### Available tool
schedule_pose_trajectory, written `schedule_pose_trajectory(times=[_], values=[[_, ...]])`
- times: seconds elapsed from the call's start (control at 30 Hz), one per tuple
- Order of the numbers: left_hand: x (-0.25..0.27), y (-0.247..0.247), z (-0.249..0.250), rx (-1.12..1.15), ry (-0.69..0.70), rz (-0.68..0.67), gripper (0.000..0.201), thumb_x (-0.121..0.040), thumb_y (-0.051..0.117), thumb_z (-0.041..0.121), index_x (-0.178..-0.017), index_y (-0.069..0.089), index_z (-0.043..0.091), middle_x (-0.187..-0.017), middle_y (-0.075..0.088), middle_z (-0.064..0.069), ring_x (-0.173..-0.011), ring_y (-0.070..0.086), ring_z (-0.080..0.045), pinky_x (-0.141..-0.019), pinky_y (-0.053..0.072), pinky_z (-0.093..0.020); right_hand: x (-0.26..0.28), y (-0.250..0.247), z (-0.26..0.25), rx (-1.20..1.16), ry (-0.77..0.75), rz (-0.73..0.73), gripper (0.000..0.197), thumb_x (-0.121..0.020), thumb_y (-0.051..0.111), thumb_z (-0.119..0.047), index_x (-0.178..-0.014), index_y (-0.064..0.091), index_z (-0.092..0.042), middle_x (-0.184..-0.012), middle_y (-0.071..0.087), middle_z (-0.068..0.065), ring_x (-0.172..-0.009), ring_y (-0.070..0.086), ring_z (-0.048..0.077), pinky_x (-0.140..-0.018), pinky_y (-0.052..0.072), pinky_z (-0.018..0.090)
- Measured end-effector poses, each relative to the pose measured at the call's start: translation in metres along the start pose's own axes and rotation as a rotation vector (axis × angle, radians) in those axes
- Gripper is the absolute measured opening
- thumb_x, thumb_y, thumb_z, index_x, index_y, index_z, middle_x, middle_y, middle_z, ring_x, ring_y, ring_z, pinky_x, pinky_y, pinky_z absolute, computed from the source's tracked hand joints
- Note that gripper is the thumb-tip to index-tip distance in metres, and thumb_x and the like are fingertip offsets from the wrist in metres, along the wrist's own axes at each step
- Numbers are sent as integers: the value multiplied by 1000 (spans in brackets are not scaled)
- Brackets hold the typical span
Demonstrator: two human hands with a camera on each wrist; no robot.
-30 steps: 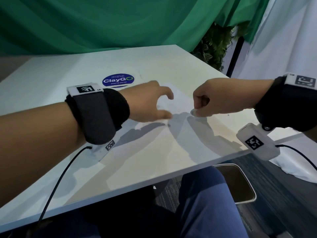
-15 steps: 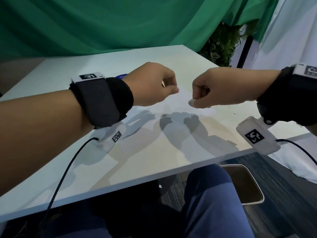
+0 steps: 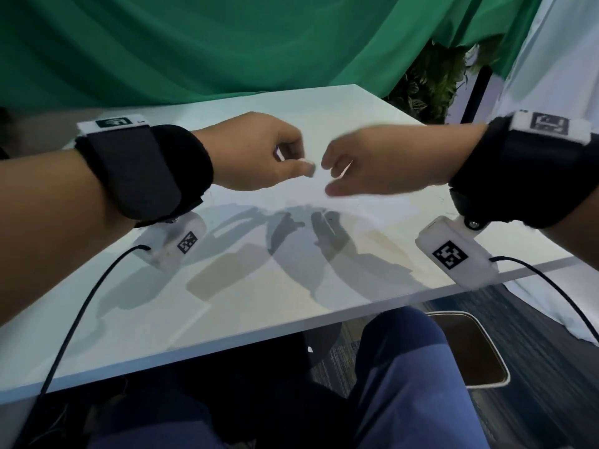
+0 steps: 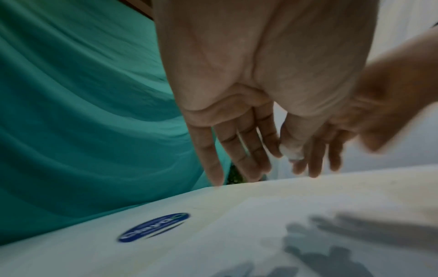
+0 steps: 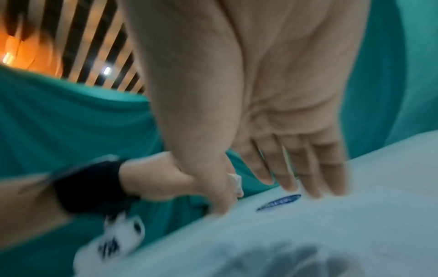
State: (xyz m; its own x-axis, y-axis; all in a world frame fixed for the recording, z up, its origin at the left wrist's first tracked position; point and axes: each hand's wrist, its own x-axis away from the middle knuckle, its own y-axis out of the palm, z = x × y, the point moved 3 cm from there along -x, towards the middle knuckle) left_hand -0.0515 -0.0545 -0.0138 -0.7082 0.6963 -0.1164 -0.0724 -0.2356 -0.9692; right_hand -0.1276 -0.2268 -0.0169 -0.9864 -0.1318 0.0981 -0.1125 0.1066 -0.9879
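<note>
Both hands hover close together above the white table (image 3: 291,286). My left hand (image 3: 298,163) has curled fingers, and its thumb and forefinger pinch a small white scrap (image 3: 306,163). The left wrist view shows that scrap (image 4: 294,151) at the thumb tip. My right hand (image 3: 329,176) is motion-blurred just right of it, with fingers stretched out and nothing clearly held. In the right wrist view the right hand (image 5: 258,196) has straight fingers, and the scrap (image 5: 237,182) shows behind its thumb. A faint white sheet (image 4: 272,211) lies on the table under the hands.
A blue oval ClayGO sticker (image 4: 154,226) is stuck on the table beyond the hands. Green cloth (image 3: 227,43) hangs behind, with a plant (image 3: 431,82) at the back right. A dark tray (image 3: 470,351) lies on the floor by my knee. Cables trail from both wrist cameras.
Both hands rose from the sheet on the table and drew together. The right hand went from a closed fist to outstretched fingers. The left hand's fingers closed into a pinch.
</note>
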Motion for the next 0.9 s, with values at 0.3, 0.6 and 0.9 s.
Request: schedule_pose_trajectory(times=[0.3,0.6,0.9], values=[[19,48,-35,-322,-41,-344,30,-103,44,60,-96,55,32,-92,63,12,-83,58,-12,-79,48,-38,12,77,-27,162,-89,-466,92,-92,2,-81,-163,-23,-28,-170,-29,-11,-158,-25,19,-129,-9,52],[19,46,-35,-300,-24,-332,31,-102,45,59,-93,55,31,-89,65,11,-82,60,-13,-78,50,-38,83,46,53,312,375,-591,183,-1,-41,-95,-167,-13,-23,-172,-25,6,-158,-22,32,-128,-6,59],[19,44,-30,-356,-36,-351,31,-102,44,60,-93,54,33,-93,63,13,-84,57,-8,-82,48,-38,26,81,-16,89,24,-437,96,-93,8,-84,-164,-21,-26,-171,-27,-9,-158,-23,18,-129,-9,52]])
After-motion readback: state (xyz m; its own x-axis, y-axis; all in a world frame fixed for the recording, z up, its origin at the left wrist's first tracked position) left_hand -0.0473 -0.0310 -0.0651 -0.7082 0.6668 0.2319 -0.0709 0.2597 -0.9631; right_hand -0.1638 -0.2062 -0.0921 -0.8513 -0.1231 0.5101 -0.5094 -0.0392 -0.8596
